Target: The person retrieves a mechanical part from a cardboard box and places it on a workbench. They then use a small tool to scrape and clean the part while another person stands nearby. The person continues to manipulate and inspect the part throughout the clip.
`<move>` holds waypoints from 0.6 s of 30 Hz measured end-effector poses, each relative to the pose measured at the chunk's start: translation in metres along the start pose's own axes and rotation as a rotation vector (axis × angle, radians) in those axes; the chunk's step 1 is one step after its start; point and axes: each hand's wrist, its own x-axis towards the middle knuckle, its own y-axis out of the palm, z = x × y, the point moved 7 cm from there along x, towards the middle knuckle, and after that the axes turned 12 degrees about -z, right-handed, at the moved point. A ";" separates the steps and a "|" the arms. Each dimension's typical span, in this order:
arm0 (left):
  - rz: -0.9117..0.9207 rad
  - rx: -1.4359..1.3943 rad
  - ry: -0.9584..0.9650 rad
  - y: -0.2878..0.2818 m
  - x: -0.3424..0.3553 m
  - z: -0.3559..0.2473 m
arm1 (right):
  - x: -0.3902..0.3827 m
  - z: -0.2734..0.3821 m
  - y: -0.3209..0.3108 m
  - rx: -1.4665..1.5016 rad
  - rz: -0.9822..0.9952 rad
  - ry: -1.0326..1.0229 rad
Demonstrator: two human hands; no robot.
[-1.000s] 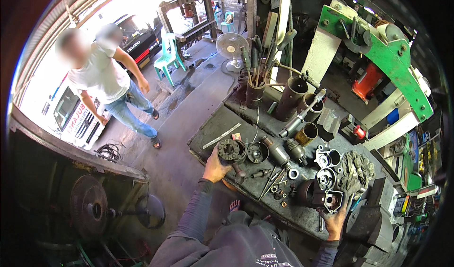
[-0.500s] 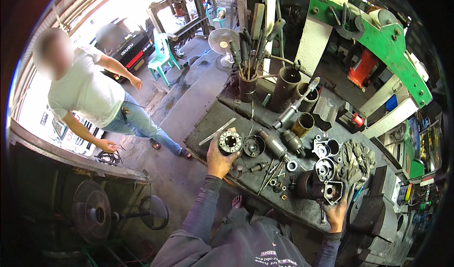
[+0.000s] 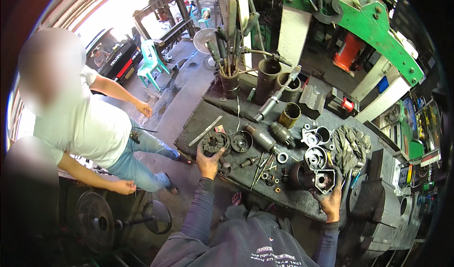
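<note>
My left hand [image 3: 207, 163] is curled round the near side of a dark round metal part [image 3: 214, 142] with a ring of recesses, at the bench's left edge. Just right of that part lies a shallow round metal cap [image 3: 241, 142]. My right hand [image 3: 331, 199] grips a metal housing [image 3: 325, 180] with a pale squarish flange facing up. A dark cylinder [image 3: 299, 174] lies against the housing's left side. Between my hands are an armature [image 3: 260, 137], a small toothed ring [image 3: 282, 158] and several small loose parts.
A person [image 3: 90, 125] in a light shirt stands at the left, near the bench. Behind the parts stand a can of tools [image 3: 230, 85], a dark tube [image 3: 268, 80] and a torque-wrench-like tool [image 3: 276, 97]. A grey rag [image 3: 351, 146] lies right. A green press frame [image 3: 362, 26] rises behind.
My left hand has lowered the round part, which has tipped away from facing me, toward the bench. My right hand stays on the housing. The person at the left has come closer.
</note>
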 end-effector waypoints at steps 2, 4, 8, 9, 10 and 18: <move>0.018 -0.065 -0.002 0.002 0.000 0.000 | 0.000 0.000 0.000 -0.032 0.003 0.004; 0.035 -0.062 -0.016 0.002 -0.001 -0.001 | -0.001 0.002 0.001 0.015 0.020 0.006; 0.086 -0.087 -0.048 -0.004 -0.011 -0.007 | -0.009 0.000 -0.004 -0.055 0.062 0.034; 0.079 -0.115 -0.089 -0.006 -0.015 -0.006 | -0.012 0.001 -0.009 -0.092 0.055 0.002; 0.060 -0.113 -0.131 -0.011 -0.021 -0.003 | -0.017 0.002 -0.015 -0.104 0.049 -0.006; 0.117 0.243 -0.380 -0.051 -0.114 0.054 | -0.056 -0.007 -0.097 -0.163 -0.113 0.189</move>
